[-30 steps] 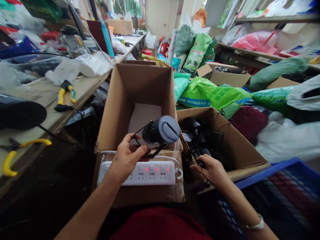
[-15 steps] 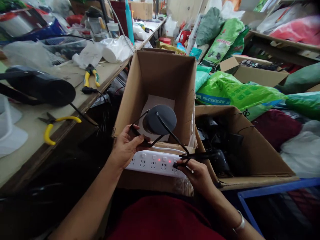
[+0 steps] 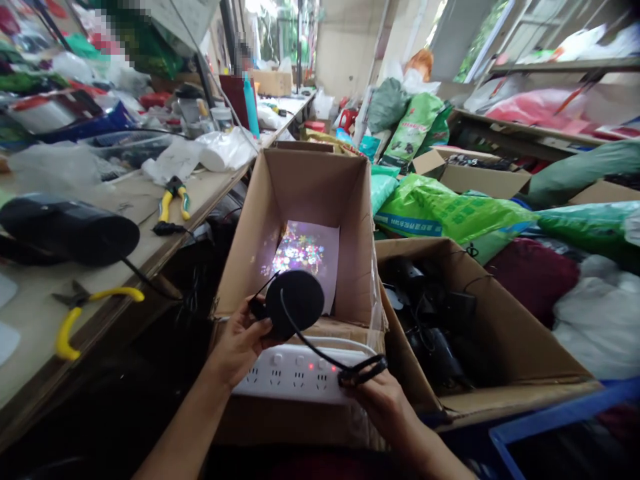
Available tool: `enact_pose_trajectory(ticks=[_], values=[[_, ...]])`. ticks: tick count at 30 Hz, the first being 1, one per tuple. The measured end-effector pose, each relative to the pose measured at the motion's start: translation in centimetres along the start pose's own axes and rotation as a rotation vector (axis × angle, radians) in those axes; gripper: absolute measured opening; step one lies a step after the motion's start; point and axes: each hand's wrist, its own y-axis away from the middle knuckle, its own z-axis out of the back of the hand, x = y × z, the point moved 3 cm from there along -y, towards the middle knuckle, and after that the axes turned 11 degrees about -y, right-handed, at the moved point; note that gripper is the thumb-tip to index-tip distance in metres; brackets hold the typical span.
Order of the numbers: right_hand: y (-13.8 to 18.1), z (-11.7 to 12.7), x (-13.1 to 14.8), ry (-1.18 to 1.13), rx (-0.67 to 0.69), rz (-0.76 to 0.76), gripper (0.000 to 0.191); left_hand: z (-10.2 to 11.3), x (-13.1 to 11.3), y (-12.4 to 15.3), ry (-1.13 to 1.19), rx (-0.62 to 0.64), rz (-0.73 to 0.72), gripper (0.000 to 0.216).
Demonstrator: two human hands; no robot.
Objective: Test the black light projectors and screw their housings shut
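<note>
My left hand (image 3: 239,343) grips a round black projector lamp (image 3: 294,303), its back facing me. The lamp points into an open cardboard box (image 3: 250,227), where a colourful pattern of light (image 3: 300,252) shows on a white sheet (image 3: 327,283). A black cord (image 3: 313,347) runs from the lamp to my right hand (image 3: 383,400). That hand is closed on the lamp's plug (image 3: 360,373) at the right end of a white power strip (image 3: 290,377) with red lights lit. The strip lies on the box's near flap.
A second cardboard box (image 3: 505,347) on the right holds several black lamps. A workbench (image 3: 100,227) on the left carries yellow pliers (image 3: 173,200), yellow cutters (image 3: 83,313) and a black lamp (image 3: 65,230). Green bags (image 3: 450,207) pile behind. A blue crate (image 3: 550,427) sits at the lower right.
My right hand brought the plug to the power strip's right end. The lamp turned its back to me, and coloured light now shows on the white sheet in the box.
</note>
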Motion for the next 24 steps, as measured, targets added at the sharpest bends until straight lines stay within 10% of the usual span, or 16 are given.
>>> enact_pose_trajectory(ticks=[24], values=[[0.9,-1.0,-0.6,-0.187,-0.057,-0.042,0.019,-1.1,0.0,-0.1,-0.03,0.035,0.062,0.052]])
